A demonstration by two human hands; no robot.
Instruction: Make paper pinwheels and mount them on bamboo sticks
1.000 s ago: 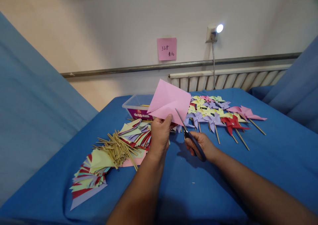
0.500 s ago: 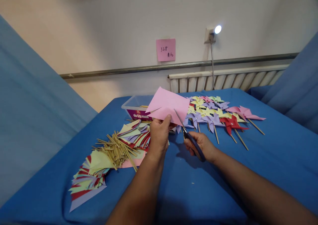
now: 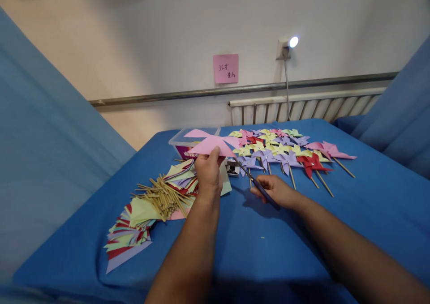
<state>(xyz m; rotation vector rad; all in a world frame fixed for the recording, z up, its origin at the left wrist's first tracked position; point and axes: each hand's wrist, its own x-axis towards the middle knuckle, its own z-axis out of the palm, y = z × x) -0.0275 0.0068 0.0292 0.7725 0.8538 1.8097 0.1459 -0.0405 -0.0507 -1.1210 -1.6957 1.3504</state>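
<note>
My left hand (image 3: pixel 208 172) pinches a pink paper square (image 3: pixel 210 143) with cuts in from its corners; the sheet lies nearly flat in the air above the table. My right hand (image 3: pixel 273 191) holds a pair of scissors (image 3: pixel 255 184) with dark blue handles low over the blue cloth, blades pointing up-left toward the pink paper and nearly closed. Just left of my left hand lies a stack of cut coloured paper squares (image 3: pixel 181 178) and a bundle of thin wooden sticks (image 3: pixel 161 199).
Finished paper pinwheels (image 3: pixel 285 149) on sticks lie in rows at the far right of the blue-covered table (image 3: pixel 255 250). A clear plastic box (image 3: pixel 188 142) stands behind the pink paper. More coloured paper (image 3: pixel 127 237) fans out at front left. Wall and radiator stand behind.
The pink paper has tipped from upright to nearly flat. My right hand has lowered the scissors toward the table and away from the paper's edge.
</note>
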